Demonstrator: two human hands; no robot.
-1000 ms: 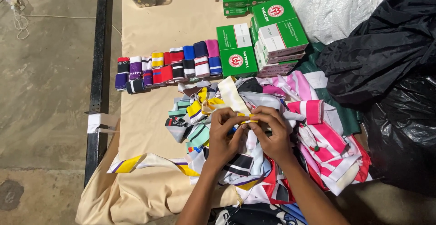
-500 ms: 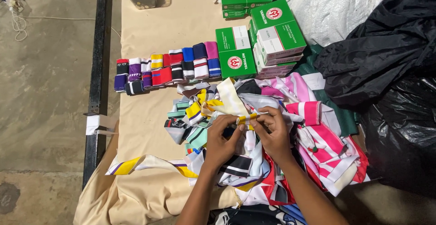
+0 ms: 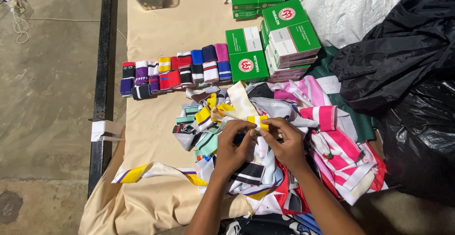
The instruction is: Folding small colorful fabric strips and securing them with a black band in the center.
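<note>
Head view: we see our left hand (image 3: 232, 147) and right hand (image 3: 284, 142) both pinched shut on one yellow-and-white strip (image 3: 258, 121) above the heap of striped strips (image 3: 332, 145). Four green boxes (image 3: 246, 55) stand beyond, beside one row of folded bands (image 3: 175, 71).

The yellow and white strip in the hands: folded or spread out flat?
Folded. Both the left hand and the right hand pinch the yellow and white strip into a small doubled-over bundle above the pile of striped strips.
</note>
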